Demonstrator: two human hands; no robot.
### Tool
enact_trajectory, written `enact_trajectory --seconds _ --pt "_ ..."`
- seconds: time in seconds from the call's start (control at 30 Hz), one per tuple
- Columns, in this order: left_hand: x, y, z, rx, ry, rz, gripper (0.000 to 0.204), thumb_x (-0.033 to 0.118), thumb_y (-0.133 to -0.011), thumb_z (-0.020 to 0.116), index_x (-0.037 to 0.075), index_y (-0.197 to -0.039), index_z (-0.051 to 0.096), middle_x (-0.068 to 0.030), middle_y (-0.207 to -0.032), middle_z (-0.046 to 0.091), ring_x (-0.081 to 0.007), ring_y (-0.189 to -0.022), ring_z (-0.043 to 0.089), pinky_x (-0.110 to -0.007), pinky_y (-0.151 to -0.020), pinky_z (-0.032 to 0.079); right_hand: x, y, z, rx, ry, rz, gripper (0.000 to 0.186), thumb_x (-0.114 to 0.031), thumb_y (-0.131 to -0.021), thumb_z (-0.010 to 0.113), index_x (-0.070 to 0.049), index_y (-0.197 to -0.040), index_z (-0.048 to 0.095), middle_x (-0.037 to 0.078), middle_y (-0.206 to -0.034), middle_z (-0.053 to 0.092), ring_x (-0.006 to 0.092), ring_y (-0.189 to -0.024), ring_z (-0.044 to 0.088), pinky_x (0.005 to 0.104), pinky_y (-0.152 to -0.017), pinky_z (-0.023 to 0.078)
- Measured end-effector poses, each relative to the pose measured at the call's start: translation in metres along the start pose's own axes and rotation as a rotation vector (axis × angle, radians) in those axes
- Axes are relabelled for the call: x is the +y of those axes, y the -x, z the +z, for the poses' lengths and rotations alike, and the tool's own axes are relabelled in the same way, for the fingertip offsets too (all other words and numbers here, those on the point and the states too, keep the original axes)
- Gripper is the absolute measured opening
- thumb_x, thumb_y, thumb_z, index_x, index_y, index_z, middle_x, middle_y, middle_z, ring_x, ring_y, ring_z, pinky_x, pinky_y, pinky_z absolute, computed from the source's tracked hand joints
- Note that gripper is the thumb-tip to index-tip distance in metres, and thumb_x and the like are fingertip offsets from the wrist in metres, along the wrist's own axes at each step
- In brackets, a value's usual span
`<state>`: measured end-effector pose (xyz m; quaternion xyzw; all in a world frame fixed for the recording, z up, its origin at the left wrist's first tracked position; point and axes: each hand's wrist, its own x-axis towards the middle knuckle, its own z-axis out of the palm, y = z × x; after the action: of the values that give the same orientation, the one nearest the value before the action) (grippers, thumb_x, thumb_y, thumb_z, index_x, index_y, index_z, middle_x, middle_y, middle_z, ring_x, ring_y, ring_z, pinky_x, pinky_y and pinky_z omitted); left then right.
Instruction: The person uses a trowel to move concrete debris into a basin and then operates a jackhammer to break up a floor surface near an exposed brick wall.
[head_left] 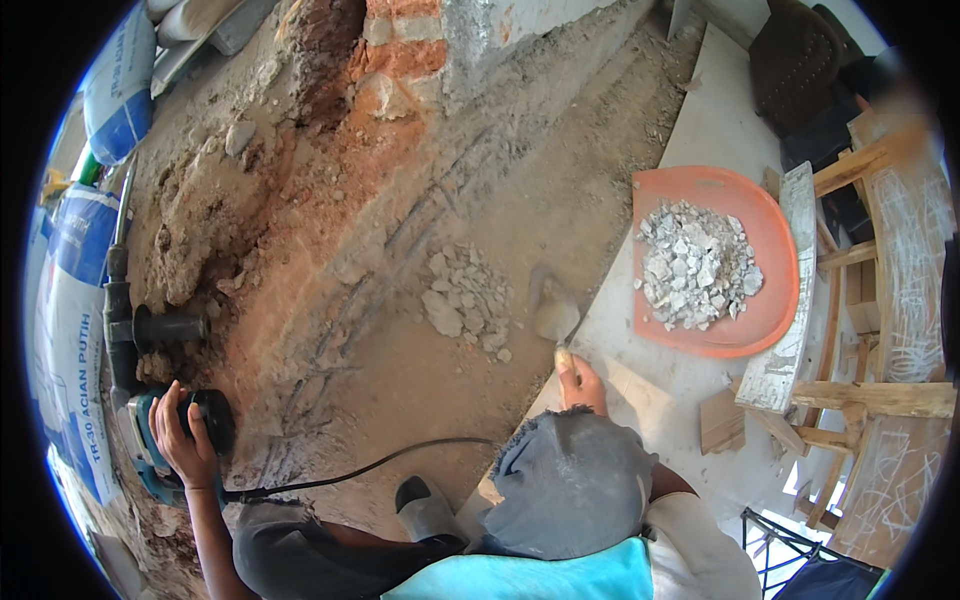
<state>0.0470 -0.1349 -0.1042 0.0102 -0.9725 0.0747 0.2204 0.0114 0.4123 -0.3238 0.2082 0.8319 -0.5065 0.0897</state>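
Note:
At the left, my left hand (185,438) lies over the teal and black housing of a rotary hammer (150,455), its fingers curled across the body. The hammer's black side handle (172,327) sticks out to the right and its long bit points away from me. My right hand (580,383) is closed around the handle of a trowel (556,315), whose dusty metal blade rests on the ground. Just left of the blade lies a small heap of broken rubble (465,300). To the right, an orange dustpan-shaped scoop (775,260) holds more grey chunks (700,265).
Blue and white bags (85,300) line the left side. Exposed brick (405,55) and plastered wall stand ahead. A black cable (380,460) crosses the ground before my knees. Wooden framing (870,398) and a pale plank (790,300) border the right; a cardboard piece (720,422) lies nearby.

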Motion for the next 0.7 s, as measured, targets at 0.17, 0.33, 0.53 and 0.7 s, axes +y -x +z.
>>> enact_trajectory --seconds 0.17,0.33,0.53,0.7 --pt "0.002 -0.001 -0.001 -0.004 0.017 0.003 0.039 0.023 -0.095 0.05 0.0 -0.125 0.056 -0.0134 -0.105 0.065 -0.0309 -0.104 0.059 -0.045 -0.108 0.033 -0.028 0.004 0.044 -0.155 -0.094 0.18 0.041 -0.034 -0.092 0.06 -0.006 -0.122 0.06 0.013 -0.081 0.067 0.0244 -0.073 0.066 0.0375 -0.069 0.052" --pt "0.004 -0.002 -0.001 0.014 0.014 0.0 0.037 0.023 -0.094 0.05 0.0 -0.123 0.057 -0.0138 -0.104 0.065 -0.0304 -0.102 0.06 -0.045 -0.107 0.034 -0.041 -0.033 0.089 -0.254 -0.214 0.001 0.043 -0.03 -0.094 0.059 -0.003 -0.128 0.055 0.009 -0.07 0.06 0.0147 -0.05 0.056 0.0308 -0.045 0.044" --pt "0.003 -0.004 -0.003 0.008 0.033 -0.004 0.037 0.022 -0.094 0.05 0.0 -0.123 0.057 -0.014 -0.103 0.065 -0.0307 -0.102 0.06 -0.045 -0.107 0.034 -0.029 -0.042 0.087 -0.297 -0.49 0.056 0.043 -0.032 -0.095 0.058 -0.005 -0.129 0.056 0.009 -0.071 0.06 0.0172 -0.049 0.057 0.0295 -0.043 0.046" --pt "-0.002 0.0 0.0 0.0 0.017 -0.014 0.037 0.022 -0.095 0.05 0.001 -0.124 0.057 -0.0144 -0.104 0.065 -0.0319 -0.103 0.059 -0.045 -0.107 0.034 -0.043 -0.025 0.059 -0.337 -0.535 0.14 0.046 -0.033 -0.095 0.058 -0.005 -0.131 0.054 0.006 -0.069 0.058 0.0141 -0.047 0.055 0.0284 -0.042 0.044"
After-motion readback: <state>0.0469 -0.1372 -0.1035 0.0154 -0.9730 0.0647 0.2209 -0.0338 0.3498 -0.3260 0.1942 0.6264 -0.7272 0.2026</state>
